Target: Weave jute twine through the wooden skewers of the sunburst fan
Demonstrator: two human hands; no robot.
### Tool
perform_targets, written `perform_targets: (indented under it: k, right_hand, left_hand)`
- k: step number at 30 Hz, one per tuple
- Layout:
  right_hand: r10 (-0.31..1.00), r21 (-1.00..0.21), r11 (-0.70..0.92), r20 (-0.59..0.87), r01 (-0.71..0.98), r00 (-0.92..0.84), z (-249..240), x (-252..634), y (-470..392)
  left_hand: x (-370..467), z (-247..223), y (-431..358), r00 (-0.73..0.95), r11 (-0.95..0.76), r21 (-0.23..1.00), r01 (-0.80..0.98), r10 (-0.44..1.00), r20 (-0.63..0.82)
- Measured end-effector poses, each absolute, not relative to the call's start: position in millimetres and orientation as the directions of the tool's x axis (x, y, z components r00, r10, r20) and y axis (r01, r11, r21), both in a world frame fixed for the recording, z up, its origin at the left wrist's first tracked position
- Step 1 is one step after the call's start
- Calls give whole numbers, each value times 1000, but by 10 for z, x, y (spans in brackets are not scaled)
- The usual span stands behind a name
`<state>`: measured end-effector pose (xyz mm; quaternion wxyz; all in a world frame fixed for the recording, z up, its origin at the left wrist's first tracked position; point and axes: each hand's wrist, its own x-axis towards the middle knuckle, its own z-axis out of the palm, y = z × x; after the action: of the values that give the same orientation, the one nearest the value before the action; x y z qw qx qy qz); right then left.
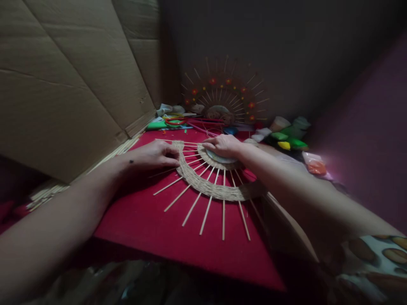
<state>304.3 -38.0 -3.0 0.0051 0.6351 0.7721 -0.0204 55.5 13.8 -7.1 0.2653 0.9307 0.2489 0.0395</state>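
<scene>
A half-round fan of thin wooden sticks and woven twine lies on the red table top [133, 228], its sticks spreading toward me. Its wide outer woven band [216, 191] curves around a smaller inner woven half-ring [206, 160], which has a pale centre. My left hand [159, 153] is closed at the band's left end, thumb and fingers pinching its edge. My right hand [224, 145] rests over the top of the inner half-ring, fingers pointing left and holding it. My right forearm hides the right part of the fan.
A similar fan with orange flowers [222, 91] stands against the dark wall. Before it lie orange-handled scissors [174, 121], a twine ball and craft pieces. Green and yellow packets [289, 142] sit at right. Cardboard [73, 84] rises at left, with a bundle of sticks [47, 195] along its foot.
</scene>
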Motion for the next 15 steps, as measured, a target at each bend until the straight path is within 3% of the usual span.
perform_targets:
  k: [6,13,15]
  right_hand:
    - [986,-70,152,-66,986,-156,-4,2887,-256]
    - [978,-192,53,-188,980,-90,241,2968,-340]
    - [987,-206,64,-132,976,-93,244,3010,-374]
  left_hand:
    - [530,-88,219,817,-704,541,460,575,54]
    - [487,-98,263,826,-600,678,424,563,-19]
    - [492,-56,216,854,-609,675,416,517,-59]
